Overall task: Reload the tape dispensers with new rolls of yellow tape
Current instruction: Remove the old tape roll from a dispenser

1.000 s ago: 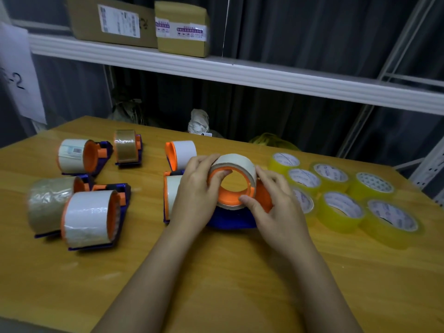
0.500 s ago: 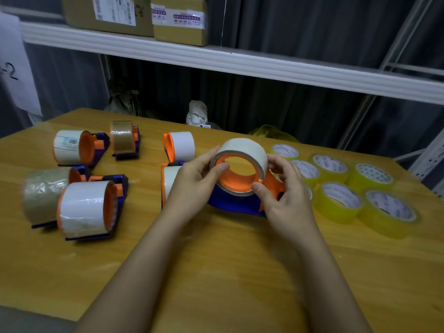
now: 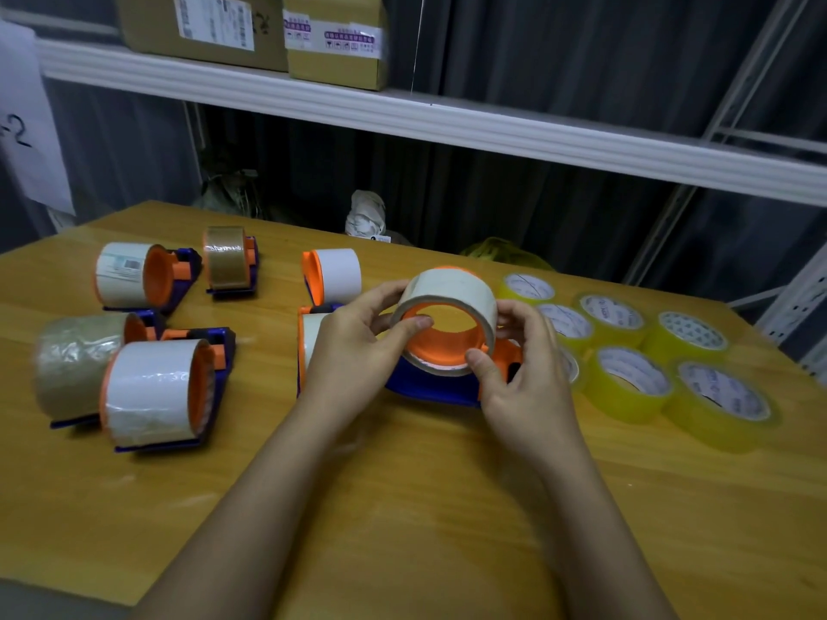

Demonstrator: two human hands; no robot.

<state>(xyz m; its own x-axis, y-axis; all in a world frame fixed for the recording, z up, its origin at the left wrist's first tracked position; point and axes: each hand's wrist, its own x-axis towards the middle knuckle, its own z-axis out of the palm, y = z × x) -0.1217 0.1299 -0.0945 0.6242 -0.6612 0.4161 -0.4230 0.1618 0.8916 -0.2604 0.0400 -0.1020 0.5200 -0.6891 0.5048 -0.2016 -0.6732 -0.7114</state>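
A blue and orange tape dispenser (image 3: 429, 389) is lifted above the middle of the wooden table (image 3: 402, 507). A whitish, nearly used roll (image 3: 452, 290) sits on its orange hub. My left hand (image 3: 353, 351) grips the roll's left side, thumb on the hub's inner rim. My right hand (image 3: 521, 378) grips the right side, thumb on the roll's lower rim. Several new yellow tape rolls (image 3: 626, 382) lie flat to the right.
Several more loaded dispensers (image 3: 156, 391) stand on the table's left half, and two (image 3: 333, 275) are just behind my left hand. A white shelf (image 3: 447, 123) with cardboard boxes (image 3: 335, 38) hangs over the far edge. The near table area is bare wood.
Both hands have lifted the dispenser off the table and tilted it, so the hub's opening faces more upward. The whitish roll has slid partway off the orange hub.
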